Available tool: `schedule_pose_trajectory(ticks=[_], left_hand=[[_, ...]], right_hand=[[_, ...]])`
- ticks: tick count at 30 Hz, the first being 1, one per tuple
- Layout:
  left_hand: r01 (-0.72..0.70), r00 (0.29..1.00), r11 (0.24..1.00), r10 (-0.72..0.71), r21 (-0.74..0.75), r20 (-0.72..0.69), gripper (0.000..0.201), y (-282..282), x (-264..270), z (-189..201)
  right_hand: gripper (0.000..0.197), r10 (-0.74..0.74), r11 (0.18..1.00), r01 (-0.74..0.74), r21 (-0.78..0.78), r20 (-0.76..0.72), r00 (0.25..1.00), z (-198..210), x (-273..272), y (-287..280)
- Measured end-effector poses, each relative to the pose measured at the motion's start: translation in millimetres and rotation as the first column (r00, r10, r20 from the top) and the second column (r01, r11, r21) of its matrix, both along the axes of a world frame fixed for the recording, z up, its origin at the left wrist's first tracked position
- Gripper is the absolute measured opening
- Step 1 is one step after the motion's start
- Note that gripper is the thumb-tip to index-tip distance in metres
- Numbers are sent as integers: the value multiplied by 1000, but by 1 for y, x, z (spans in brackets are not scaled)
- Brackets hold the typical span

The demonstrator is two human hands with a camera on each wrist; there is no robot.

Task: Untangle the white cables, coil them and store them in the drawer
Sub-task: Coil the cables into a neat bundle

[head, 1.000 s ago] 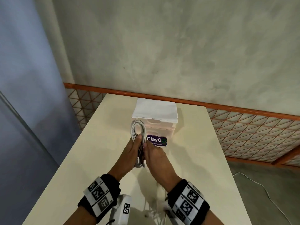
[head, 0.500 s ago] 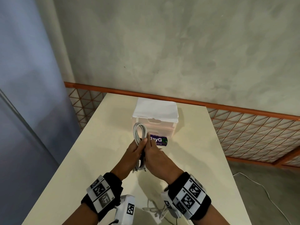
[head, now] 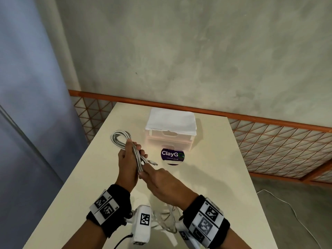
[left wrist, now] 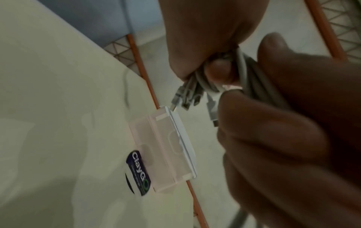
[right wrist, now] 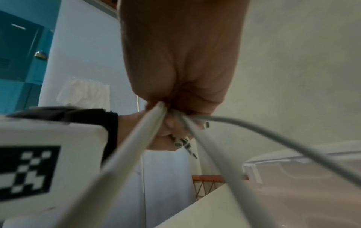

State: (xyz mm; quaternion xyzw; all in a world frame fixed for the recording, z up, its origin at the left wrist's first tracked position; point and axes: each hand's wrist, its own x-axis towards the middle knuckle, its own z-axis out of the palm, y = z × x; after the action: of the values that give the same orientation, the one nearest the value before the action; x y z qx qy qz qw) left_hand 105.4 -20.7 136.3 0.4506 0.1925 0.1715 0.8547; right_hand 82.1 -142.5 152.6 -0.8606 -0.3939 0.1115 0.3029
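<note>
My left hand [head: 130,159] grips a coiled bundle of white cables [head: 120,139] above the table, its loop sticking out to the upper left. A plug end [head: 152,162] pokes out to the right. My right hand [head: 158,178] pinches the lower end of the same bundle. In the left wrist view several plug ends [left wrist: 185,98] hang from between the fingers of both hands. Strands of white cable [right wrist: 136,146] run from my right hand towards the camera in the right wrist view. The small translucent drawer unit [head: 170,139] stands behind the hands, both drawers closed.
A round purple ClayGo sticker [head: 172,155] lies on the cream table [head: 215,177] before the drawer unit. More loose white cable [head: 165,223] lies near the table's front edge between my wrists. An orange mesh rail [head: 269,141] runs behind; the table's left edge drops off.
Both hands have tilted the bundle so its loop now points up and to the left, clear of the drawer unit. The bundle has twisted and a plug end now shows on the right.
</note>
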Motion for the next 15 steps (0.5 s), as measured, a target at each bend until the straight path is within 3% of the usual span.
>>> schedule_pose_trajectory(ticks=[2,5,8,10,12,15], left_hand=[[-16,1000,999,16,-43,5,35,2,-1,3],[-58,998,994,61,-89,32,34,9,1,8],[-78,995,989,85,-128,53,33,26,4,11],[-26,997,996,32,-88,66,33,34,2,10],[98,993,992,-103,81,58,35,34,-3,8],[329,940,856,-335,399,-57,37,22,-11,8]], right_hand=[[28,38,999,-38,4,-149,988,0,3,-7],[37,74,997,-67,31,-463,883,-2,2,-19],[37,44,999,-39,22,-604,796,-9,4,-41],[38,-8,999,-10,-31,-523,852,-8,11,-57],[35,-1,993,-36,-114,-312,950,-2,23,-66],[28,-14,959,-2,-283,-53,999,15,35,-67]])
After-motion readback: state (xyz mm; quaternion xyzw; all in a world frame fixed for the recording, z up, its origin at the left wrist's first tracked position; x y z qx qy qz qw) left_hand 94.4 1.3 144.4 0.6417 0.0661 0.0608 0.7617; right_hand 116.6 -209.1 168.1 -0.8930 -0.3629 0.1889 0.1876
